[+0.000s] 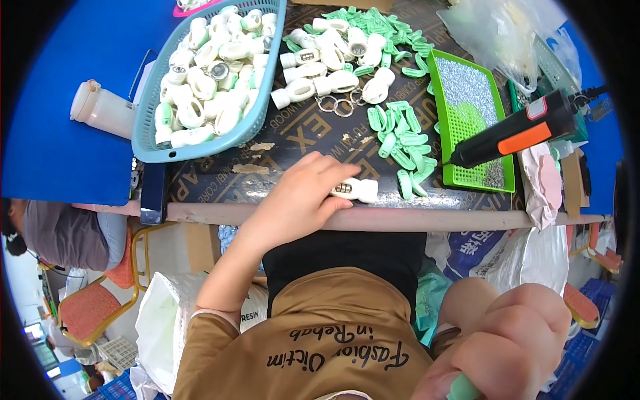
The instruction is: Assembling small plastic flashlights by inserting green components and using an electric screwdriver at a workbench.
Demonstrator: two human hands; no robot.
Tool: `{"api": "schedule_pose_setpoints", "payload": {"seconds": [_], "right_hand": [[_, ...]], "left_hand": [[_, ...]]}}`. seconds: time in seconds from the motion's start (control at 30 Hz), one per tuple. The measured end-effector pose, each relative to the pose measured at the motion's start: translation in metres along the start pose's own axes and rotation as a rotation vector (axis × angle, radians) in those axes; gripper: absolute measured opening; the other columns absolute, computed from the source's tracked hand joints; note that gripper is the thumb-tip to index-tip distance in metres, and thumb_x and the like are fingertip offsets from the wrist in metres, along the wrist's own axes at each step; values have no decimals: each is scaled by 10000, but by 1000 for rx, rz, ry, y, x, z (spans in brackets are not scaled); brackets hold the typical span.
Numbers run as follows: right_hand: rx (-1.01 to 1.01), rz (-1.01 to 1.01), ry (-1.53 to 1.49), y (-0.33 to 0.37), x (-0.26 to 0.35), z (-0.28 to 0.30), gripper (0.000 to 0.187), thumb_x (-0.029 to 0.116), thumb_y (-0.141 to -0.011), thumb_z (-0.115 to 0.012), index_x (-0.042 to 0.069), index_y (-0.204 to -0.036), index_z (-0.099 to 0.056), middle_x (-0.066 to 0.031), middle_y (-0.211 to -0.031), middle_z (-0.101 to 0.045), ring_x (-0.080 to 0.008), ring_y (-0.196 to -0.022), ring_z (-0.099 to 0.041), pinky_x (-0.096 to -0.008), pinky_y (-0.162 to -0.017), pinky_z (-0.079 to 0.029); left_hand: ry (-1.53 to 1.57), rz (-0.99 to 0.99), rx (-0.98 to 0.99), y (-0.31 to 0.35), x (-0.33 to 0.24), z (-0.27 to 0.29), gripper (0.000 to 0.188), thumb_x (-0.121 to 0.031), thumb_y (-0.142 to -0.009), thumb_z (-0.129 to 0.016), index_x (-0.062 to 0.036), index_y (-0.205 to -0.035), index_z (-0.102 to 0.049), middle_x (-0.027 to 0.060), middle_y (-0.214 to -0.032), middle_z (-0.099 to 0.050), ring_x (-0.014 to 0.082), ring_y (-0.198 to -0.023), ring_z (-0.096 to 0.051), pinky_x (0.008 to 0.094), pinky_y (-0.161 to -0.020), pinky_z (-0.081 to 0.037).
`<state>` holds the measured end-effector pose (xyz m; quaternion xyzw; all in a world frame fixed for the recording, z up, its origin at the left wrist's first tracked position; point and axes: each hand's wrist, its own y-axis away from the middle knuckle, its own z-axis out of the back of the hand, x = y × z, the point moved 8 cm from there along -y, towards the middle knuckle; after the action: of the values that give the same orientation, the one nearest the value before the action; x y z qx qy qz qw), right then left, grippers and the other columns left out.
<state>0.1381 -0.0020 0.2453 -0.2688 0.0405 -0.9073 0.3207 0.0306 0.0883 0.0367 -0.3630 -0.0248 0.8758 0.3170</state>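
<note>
At the table's near edge my left hand point(303, 190) is closed on a small white keychain flashlight point(365, 191). It lies on its side, and an open slot with metal parts shows beside my fingers. My right hand point(510, 333) is raised close to the camera at the lower right, away from the table. Its fingers are bent around a pale green plastic piece point(465, 387), only part of which shows. Similar green plastic pieces point(405, 143) lie loose to the right of my left hand. More white flashlights point(333, 57), some with key rings, are heaped beyond it.
A blue basket point(143, 127) full of white flashlights stands at the left. On the right, a black and orange electric screwdriver point(520, 133) hangs over a green tray point(510, 177) of tiny metal parts. A white bottle point(103, 107) and a plastic bag point(497, 33) are farther out.
</note>
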Motion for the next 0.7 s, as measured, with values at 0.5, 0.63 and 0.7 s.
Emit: {"api": "schedule_pose_setpoints", "payload": {"seconds": [0.5, 0.63, 0.7], "right_hand": [[-926, 613, -338, 78, -38, 2, 134, 98, -791, -526, 111, -925, -522, -67, -727, -547, -176, -483, -429, -312, -464, -416], [-745, 43, -348, 70, -102, -34, 185, -26, -765, -560, 5, -947, -584, -118, -787, -618, -179, -586, -550, -262, -589, -459], [-751, -214, -466, 63, -130, -71, 222, -129, -747, -538, -40, -924, -637, -138, -860, -656, -203, -656, -608, -282, -646, -488]], "left_hand": [[124, 40, -28, 1, -4, -10, 363, -144, -694, -777, -37, -1007, -628, 86, -929, -643, 265, -834, -582, 349, -742, -462], [177, -3, 29, 5, -6, -14, 329, -53, -755, -695, -34, -1072, -609, 110, -1000, -619, 286, -909, -578, 357, -800, -463], [198, 57, -7, 9, -3, -6, 339, -17, -772, -653, -32, -1104, -587, 106, -1022, -608, 267, -922, -584, 348, -814, -465]]}}
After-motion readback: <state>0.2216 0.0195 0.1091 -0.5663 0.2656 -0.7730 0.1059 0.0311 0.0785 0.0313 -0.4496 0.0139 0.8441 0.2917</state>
